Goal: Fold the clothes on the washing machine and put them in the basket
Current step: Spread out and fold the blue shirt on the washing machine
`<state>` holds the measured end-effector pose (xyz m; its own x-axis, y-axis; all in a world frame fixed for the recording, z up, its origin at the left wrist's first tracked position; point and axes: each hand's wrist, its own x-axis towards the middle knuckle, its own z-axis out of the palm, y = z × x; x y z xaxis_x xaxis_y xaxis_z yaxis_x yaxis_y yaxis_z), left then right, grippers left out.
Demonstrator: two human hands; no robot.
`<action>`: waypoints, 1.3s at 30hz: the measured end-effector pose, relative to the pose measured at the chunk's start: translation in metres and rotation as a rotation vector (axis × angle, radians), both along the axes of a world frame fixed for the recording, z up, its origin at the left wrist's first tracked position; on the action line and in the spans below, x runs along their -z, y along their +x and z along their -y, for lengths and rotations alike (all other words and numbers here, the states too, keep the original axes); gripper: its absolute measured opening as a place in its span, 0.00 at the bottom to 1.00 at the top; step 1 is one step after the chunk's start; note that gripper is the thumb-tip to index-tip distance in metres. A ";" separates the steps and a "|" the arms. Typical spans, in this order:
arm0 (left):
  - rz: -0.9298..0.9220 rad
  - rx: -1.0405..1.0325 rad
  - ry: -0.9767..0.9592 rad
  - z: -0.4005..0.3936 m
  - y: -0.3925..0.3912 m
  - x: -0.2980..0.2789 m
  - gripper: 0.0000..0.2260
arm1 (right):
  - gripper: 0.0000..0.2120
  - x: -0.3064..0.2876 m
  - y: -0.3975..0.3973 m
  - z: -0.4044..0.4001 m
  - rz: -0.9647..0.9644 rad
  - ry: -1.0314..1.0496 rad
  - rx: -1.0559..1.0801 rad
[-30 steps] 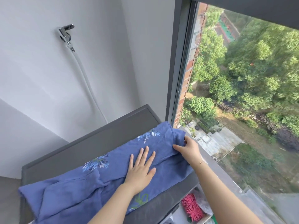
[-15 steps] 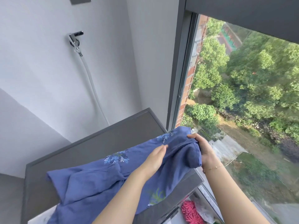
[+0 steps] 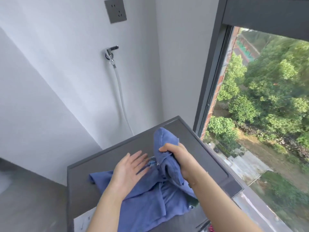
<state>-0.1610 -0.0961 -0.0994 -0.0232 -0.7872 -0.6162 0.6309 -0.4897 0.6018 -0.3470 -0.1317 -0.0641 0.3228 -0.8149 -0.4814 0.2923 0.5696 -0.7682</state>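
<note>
A blue garment [image 3: 150, 201] with a small leaf print lies bunched on the grey top of the washing machine [image 3: 103, 158]. My right hand [image 3: 177, 156] grips one end of the cloth and holds it lifted above the machine, a flap sticking up past my fingers. My left hand [image 3: 128, 169] lies flat with straight fingers on the cloth to the left of it. No basket is in view.
A tap [image 3: 111, 52] with a white hose [image 3: 122, 99] hangs on the wall behind the machine, below a grey socket [image 3: 115, 10]. A large window [image 3: 267, 114] runs along the right. Something pink [image 3: 211, 229] shows at the bottom edge.
The garment lay spread across the machine a second ago; my right hand has gathered its right end and lifted it leftward. My left hand shifted left on the cloth. The view tilted up.
</note>
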 end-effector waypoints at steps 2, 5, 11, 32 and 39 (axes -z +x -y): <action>-0.041 -0.059 0.051 -0.018 0.026 0.003 0.22 | 0.16 0.000 0.040 -0.015 -0.129 -0.026 -0.172; 0.007 -0.104 0.129 -0.041 0.057 0.012 0.25 | 0.18 0.004 0.073 -0.031 -0.182 0.033 -0.475; 0.152 -0.119 0.242 -0.064 0.071 0.035 0.24 | 0.11 0.040 0.064 -0.030 -0.462 -0.031 -0.136; 1.655 -0.171 -0.187 -0.075 0.073 0.049 0.19 | 0.37 0.141 0.049 -0.043 -1.449 -0.783 -0.561; 1.981 0.747 -0.290 -0.087 0.041 0.114 0.24 | 0.16 0.129 0.038 -0.025 -1.142 -0.717 -0.324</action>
